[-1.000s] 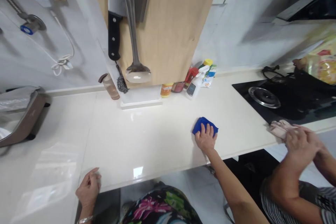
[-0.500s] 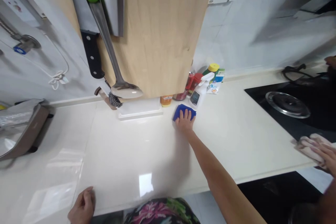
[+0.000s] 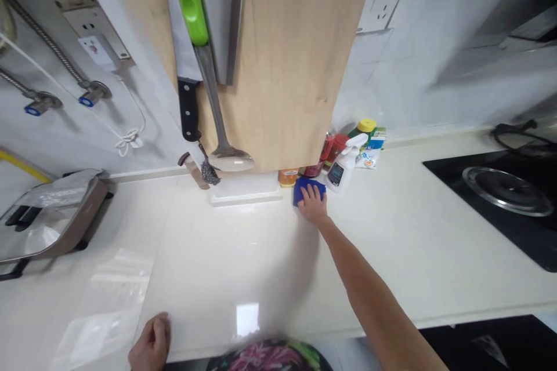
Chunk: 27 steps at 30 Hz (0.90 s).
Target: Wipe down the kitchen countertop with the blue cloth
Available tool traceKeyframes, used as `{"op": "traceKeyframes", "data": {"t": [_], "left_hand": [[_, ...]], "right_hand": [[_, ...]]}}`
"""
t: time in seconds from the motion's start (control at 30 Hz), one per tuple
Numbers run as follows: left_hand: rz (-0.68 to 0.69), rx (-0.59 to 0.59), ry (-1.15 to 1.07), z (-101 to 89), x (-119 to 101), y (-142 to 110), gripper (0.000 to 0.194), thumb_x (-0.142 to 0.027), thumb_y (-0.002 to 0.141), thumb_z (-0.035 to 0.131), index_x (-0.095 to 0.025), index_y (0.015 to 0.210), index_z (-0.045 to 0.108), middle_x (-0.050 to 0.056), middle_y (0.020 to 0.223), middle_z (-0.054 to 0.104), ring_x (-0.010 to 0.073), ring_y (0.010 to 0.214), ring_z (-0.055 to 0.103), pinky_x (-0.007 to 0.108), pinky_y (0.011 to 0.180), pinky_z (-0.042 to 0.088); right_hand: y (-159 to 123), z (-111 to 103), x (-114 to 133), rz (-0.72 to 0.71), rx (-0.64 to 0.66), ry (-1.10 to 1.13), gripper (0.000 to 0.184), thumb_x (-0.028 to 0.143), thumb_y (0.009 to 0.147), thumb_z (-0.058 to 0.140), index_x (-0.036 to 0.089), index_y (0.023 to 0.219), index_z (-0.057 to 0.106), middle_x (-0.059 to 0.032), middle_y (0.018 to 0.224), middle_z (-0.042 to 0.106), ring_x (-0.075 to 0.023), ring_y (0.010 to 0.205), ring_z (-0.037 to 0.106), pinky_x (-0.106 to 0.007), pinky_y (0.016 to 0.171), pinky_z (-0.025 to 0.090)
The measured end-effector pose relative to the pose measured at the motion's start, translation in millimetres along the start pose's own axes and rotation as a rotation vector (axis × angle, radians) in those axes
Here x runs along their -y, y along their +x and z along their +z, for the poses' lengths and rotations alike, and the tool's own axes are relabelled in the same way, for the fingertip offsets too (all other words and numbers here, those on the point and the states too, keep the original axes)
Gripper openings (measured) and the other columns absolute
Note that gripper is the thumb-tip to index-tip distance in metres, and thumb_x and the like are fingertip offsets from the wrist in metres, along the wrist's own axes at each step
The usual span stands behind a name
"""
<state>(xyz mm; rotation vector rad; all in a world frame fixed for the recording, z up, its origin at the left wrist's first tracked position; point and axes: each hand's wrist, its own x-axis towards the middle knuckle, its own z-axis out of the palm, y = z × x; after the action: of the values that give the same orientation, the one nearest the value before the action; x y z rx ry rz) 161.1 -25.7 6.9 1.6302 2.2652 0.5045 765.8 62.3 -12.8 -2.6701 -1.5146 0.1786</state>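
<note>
My right hand (image 3: 313,204) presses a folded blue cloth (image 3: 310,190) onto the white countertop (image 3: 226,266), fingers spread over it. The cloth lies close in front of an orange jar (image 3: 288,177) and just left of a white spray bottle (image 3: 342,169). At the counter's front edge, my left hand (image 3: 151,343) rests with its fingers curled in and no object showing in it.
A wooden board (image 3: 287,64) carries a green-handled ladle (image 3: 213,93) and a black-handled knife (image 3: 188,110), overhanging the counter's back. An electric pan (image 3: 73,220) stands left; a black cooktop (image 3: 491,208) lies right. A yellow-capped bottle (image 3: 366,126) stands behind the spray bottle.
The view has swung left, and another person's hand with a pale cloth has left the right edge. My right hand has slid the blue cloth slightly left, away from the spray bottle.
</note>
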Motion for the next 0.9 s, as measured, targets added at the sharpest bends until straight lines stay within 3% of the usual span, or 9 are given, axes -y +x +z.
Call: {"op": "traceKeyframes", "data": {"t": [0.27, 0.4, 0.67, 0.9], "left_hand": [[0.042, 0.026, 0.028, 1.7, 0.3, 0.6, 0.030, -0.043, 0.091, 0.049, -0.028, 0.101, 0.073, 0.002, 0.077, 0.073, 0.0198, 0.060, 0.063, 0.027, 0.059, 0.044], [0.029, 0.052, 0.018, 1.0, -3.8, -2.3, 0.032, -0.044, 0.092, 0.049, -0.028, 0.105, 0.073, 0.004, 0.087, 0.076, 0.0200, 0.063, 0.063, 0.027, 0.059, 0.042], [0.080, 0.189, -0.027, -6.2, -2.9, 1.7, 0.035, -0.040, 0.095, 0.044, -0.026, 0.107, 0.074, 0.004, 0.082, 0.076, 0.0219, 0.067, 0.065, 0.027, 0.061, 0.041], [0.141, 0.335, -0.170, -1.8, 3.3, 10.7, 0.032, -0.039, 0.094, 0.044, -0.026, 0.105, 0.071, -0.001, 0.073, 0.074, 0.0168, 0.059, 0.066, 0.024, 0.059, 0.043]], "right_hand": [[-64.2, 6.6, 35.8, -0.076, -0.016, -0.052, 0.066, 0.032, 0.093, 0.035, 0.023, 0.158, 0.029, -0.0057, 0.168, 0.017, -0.0290, 0.155, 0.013, -0.060, 0.122, 0.016], [-94.6, 9.8, 56.3, -0.135, -0.004, -0.032, 0.067, 0.031, 0.092, 0.038, 0.023, 0.157, 0.030, -0.0065, 0.168, 0.018, -0.0292, 0.155, 0.013, -0.060, 0.123, 0.015], [-162.4, 18.4, 97.0, -0.243, -0.029, 0.008, 0.066, 0.026, 0.089, 0.041, 0.022, 0.155, 0.036, -0.0067, 0.167, 0.022, -0.0284, 0.155, 0.016, -0.060, 0.123, 0.016], [-238.3, 35.2, 132.0, -0.316, -0.130, 0.040, 0.065, 0.023, 0.087, 0.044, 0.022, 0.152, 0.040, -0.0071, 0.166, 0.026, -0.0301, 0.154, 0.018, -0.060, 0.123, 0.017]]}}
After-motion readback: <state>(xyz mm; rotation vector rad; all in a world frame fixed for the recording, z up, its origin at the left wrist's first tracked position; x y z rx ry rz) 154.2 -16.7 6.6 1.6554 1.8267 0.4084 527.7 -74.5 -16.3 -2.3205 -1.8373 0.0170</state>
